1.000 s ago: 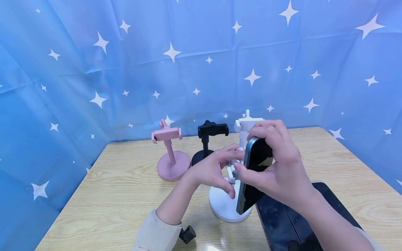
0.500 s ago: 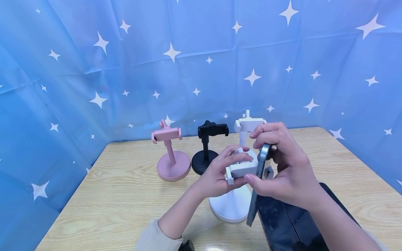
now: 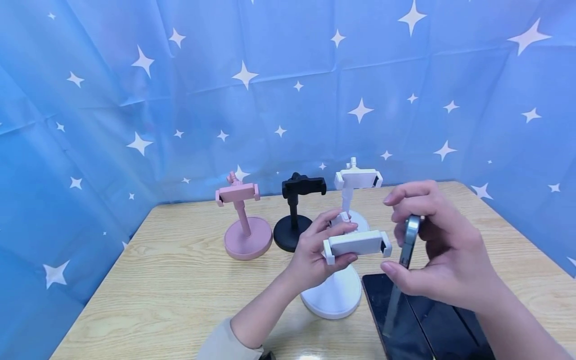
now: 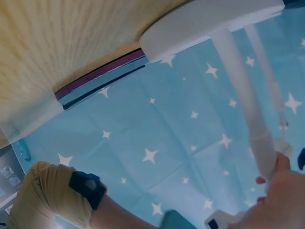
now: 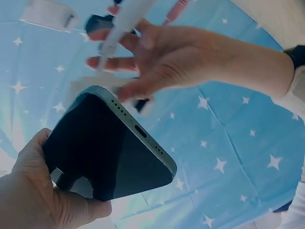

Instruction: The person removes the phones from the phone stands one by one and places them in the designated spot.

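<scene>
My left hand [image 3: 310, 252] grips the near white phone stand behind its clamp [image 3: 355, 244], fingers and thumb about the top of the stem. The stand's round base [image 3: 332, 295] rests on the table, and its clamp faces me with nothing in it. In my right hand [image 3: 450, 255] a smartphone [image 3: 405, 250] is pinched between thumb and fingers, nearly edge-on in the head view and apart from the clamp on its right. The right wrist view shows the phone's dark screen [image 5: 119, 148] and its end with the charging port.
Behind stand a pink phone stand [image 3: 248, 237], a black phone stand [image 3: 293, 225] and another white phone stand [image 3: 358, 178]. Flat dark glossy slabs [image 3: 398, 320] lie side by side below my right hand. A blue star-patterned cloth [image 3: 288, 100] hangs behind the wooden table [image 3: 180, 290].
My right hand has moved right with the smartphone, away from the near white stand's clamp, and the phone has turned nearly edge-on. My left hand has come round the stand behind its clamp.
</scene>
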A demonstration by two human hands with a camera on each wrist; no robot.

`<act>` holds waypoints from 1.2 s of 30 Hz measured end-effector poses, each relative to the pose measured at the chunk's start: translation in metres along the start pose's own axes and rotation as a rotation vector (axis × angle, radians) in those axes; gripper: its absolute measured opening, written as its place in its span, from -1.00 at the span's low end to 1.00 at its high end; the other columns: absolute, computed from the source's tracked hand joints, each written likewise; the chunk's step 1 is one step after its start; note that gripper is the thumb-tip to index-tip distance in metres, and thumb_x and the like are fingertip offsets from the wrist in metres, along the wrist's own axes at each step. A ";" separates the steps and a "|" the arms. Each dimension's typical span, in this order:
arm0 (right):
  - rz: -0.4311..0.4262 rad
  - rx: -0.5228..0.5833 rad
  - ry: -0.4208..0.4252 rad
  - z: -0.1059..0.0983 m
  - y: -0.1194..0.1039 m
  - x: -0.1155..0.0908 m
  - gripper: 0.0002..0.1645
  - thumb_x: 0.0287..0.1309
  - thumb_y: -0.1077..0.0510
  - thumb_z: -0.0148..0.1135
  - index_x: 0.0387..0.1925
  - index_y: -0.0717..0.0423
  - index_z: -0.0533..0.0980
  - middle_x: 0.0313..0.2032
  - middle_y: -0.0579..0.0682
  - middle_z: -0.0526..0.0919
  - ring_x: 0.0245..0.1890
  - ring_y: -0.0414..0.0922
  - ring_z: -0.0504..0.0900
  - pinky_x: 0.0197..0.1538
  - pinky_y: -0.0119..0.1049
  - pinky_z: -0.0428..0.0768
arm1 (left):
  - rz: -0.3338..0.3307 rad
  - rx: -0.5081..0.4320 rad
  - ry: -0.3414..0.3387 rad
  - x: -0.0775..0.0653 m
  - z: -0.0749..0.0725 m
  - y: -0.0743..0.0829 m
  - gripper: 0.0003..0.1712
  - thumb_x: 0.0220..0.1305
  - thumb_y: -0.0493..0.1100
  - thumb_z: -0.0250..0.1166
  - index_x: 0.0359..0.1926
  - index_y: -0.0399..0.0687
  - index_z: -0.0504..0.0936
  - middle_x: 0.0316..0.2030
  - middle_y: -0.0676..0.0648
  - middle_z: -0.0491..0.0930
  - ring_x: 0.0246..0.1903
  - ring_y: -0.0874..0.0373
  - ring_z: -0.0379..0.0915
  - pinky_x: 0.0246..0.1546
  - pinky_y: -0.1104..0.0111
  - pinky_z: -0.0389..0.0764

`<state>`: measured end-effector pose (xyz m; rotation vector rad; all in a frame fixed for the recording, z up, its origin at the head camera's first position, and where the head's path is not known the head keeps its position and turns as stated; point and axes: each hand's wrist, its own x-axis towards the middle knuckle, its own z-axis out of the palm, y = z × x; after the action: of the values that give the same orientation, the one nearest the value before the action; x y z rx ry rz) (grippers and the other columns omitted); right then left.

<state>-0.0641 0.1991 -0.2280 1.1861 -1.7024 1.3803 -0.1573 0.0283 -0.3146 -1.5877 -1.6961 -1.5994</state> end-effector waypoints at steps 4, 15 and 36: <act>0.085 -0.085 0.007 -0.017 -0.004 -0.011 -0.40 -0.44 0.53 0.39 -0.22 0.57 0.34 -0.08 0.28 0.35 -0.27 -0.13 0.36 -0.51 -0.48 0.35 | 0.024 0.011 0.000 0.003 -0.002 0.000 -0.58 0.04 -0.30 0.35 -0.04 -0.24 0.48 0.07 -0.26 0.35 -0.03 -0.01 0.42 -0.10 0.34 0.53; 0.409 -0.700 -0.228 -0.040 0.004 -0.075 -0.24 -0.59 0.41 0.49 -0.16 0.01 0.42 -0.15 -0.22 0.40 -0.15 -0.39 0.32 -0.16 -0.63 0.29 | 0.023 0.039 -0.012 0.013 0.001 -0.005 -0.55 -0.01 -0.35 0.38 -0.04 -0.25 0.49 0.05 -0.26 0.37 -0.04 0.02 0.43 -0.11 0.42 0.52; 0.961 -0.727 -0.603 -0.088 0.036 -0.132 -0.43 -0.17 0.08 0.42 -0.09 0.19 0.42 -0.15 0.09 0.46 -0.37 -0.28 0.37 -0.42 -0.39 0.38 | 0.040 0.038 0.004 0.053 0.023 -0.010 -0.55 -0.07 -0.43 0.36 -0.07 -0.31 0.51 0.00 -0.24 0.41 -0.06 0.13 0.42 -0.18 0.55 0.51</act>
<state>-0.0510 0.3186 -0.3370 0.3280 -3.0805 0.6606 -0.1735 0.0756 -0.2836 -1.5889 -1.6716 -1.5418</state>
